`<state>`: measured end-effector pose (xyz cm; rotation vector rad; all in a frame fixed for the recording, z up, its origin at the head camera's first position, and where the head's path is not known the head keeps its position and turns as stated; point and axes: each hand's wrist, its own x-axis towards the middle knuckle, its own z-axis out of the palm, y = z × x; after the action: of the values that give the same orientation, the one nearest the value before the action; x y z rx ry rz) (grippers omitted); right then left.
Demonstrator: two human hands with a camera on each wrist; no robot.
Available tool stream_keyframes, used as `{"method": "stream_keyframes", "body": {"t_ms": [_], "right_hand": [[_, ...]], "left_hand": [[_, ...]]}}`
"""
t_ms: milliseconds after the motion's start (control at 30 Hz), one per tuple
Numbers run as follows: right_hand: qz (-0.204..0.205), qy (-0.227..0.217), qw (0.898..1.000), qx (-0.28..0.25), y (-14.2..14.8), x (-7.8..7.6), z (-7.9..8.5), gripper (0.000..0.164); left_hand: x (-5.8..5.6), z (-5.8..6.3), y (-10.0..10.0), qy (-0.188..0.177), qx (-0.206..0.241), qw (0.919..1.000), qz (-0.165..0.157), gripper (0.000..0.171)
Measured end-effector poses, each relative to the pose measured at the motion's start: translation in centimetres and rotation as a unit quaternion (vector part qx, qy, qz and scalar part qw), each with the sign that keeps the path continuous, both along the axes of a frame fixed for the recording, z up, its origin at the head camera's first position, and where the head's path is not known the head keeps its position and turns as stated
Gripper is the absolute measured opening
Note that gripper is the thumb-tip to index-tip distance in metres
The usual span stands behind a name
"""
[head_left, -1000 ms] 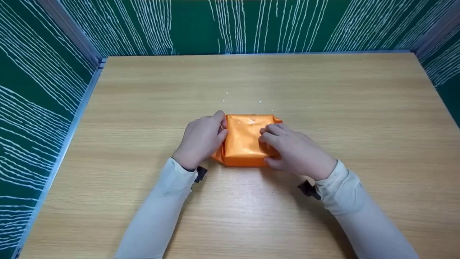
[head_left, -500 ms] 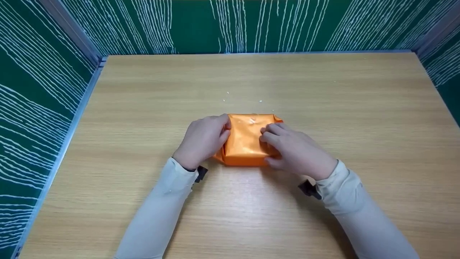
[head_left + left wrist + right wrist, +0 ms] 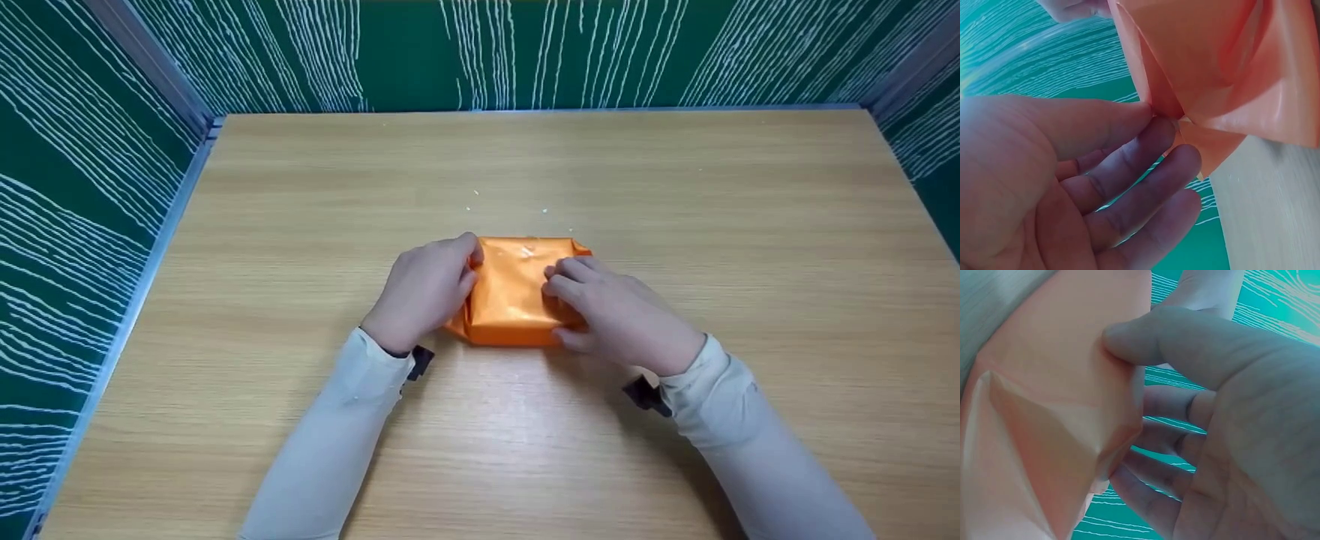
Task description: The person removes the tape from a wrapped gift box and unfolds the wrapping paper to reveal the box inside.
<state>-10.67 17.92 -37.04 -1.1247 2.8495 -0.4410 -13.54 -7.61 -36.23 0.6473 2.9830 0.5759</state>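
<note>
Lying on the wood-grain table (image 3: 525,165), the shiny orange-wrapped package (image 3: 516,289) sits between the two hands, its long side toward the person; the left hand (image 3: 421,289) is at its left end, where the left wrist view shows thumb and index finger pinching a folded edge of the wrapping (image 3: 1163,93), the tips meeting right at the crease; the remaining fingers are spread apart and slightly bent beside the paper, and whether they touch it I cannot tell; the right hand (image 3: 619,311) grips the right end, thumb on the near side and bent fingertips on the top face; a pointed flap (image 3: 457,324) juts from the left end, below the left hand; small white specks (image 3: 544,211) dot the table beyond the package; pale sleeves (image 3: 330,442) cover both arms, with a black device (image 3: 421,362) at each wrist; green walls (image 3: 401,56) with wavy white lines enclose the table.
</note>
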Motion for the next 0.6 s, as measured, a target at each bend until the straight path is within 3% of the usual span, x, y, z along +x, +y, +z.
{"method": "stream_keyframes", "body": {"t_ms": [600], "right_hand": [[-0.003, 0.0, 1.0, -0.004, 0.02, 0.14, -0.11, 0.036]], "left_hand": [[-0.28, -0.16, -0.58, 0.014, -0.003, 0.9998, 0.017, 0.015]]}}
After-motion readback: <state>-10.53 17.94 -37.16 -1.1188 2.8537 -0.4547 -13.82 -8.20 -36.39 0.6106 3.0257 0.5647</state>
